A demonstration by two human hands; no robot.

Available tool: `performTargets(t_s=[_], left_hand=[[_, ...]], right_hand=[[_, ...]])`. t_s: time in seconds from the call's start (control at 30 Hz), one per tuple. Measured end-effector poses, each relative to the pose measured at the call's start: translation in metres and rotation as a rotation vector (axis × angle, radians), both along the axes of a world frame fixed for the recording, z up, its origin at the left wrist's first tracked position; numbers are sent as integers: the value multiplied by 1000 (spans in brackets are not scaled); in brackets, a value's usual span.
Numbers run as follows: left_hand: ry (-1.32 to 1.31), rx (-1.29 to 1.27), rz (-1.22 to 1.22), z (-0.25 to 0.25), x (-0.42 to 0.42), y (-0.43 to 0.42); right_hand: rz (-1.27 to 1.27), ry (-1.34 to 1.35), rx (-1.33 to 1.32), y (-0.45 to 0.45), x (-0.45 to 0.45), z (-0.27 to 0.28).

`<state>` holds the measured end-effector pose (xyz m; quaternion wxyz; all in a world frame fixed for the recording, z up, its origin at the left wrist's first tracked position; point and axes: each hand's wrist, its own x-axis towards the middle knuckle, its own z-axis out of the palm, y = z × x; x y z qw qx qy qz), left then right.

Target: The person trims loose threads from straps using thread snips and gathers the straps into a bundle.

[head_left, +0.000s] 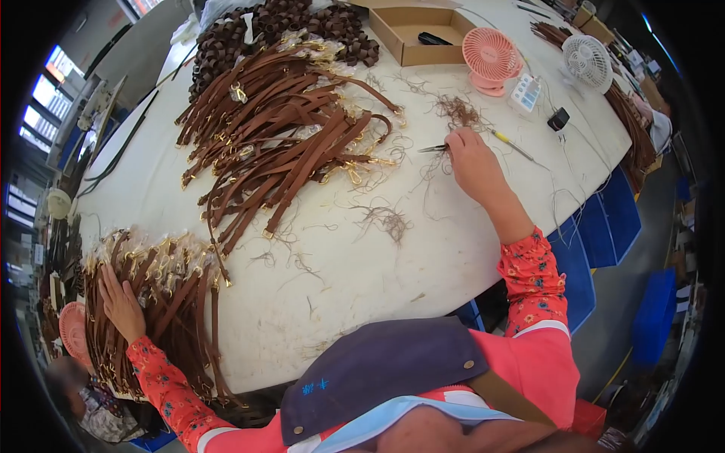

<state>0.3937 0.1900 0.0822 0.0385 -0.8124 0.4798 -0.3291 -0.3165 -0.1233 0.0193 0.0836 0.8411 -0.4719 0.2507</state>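
My left hand (122,306) lies with its fingers spread on a pile of brown straps with gold clasps (177,309) at the table's left edge. At the upper right of the table, my right hand (474,160) is closed around a small dark-tipped tool (433,149), whose tips point left. Loose brown thread scraps (459,112) lie just beyond that hand. A yellow-handled tool (512,143) rests to its right. Between the hands, farther back, a larger heap of brown straps (302,143) is spread out.
The white table (332,279) carries more thread scraps (387,220). At the back are brown loops (332,30), a cardboard box (411,53), a pink fan (492,57), a white fan (587,63) and a black adapter (558,119). Blue bins (574,275) stand right. Another person sits lower left.
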Motion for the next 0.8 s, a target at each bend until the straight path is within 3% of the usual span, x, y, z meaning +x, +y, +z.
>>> performTargets(t_s=[0.1,0.2,0.3,0.4,0.5,0.6,0.7,0.77,0.8], left_hand=[[74,-13,43,-8,7,-4],[94,-10,14,-4,7,-4],[31,20,15,6,-12,-4],[-60,2,-72,15,-21,-9],[4,-44,-180,25,-58,-11],[103,-54,-303,29,-97,-25],[286,-48,-507,37,-159,-43],[468,-7,-589,30,-192,-55],[549,49,-646,23,-206,-63]], right_hand=[[-70,-117,330,4,-5,19],[-42,-64,19,9,-9,31],[-123,-169,37,9,-9,47],[-373,302,385,-3,-10,48],[-263,-235,536,-3,-20,56],[-87,267,-256,-7,-27,3],[335,-628,1184,18,10,28],[713,-771,1492,52,41,24],[818,-676,1658,66,53,25]])
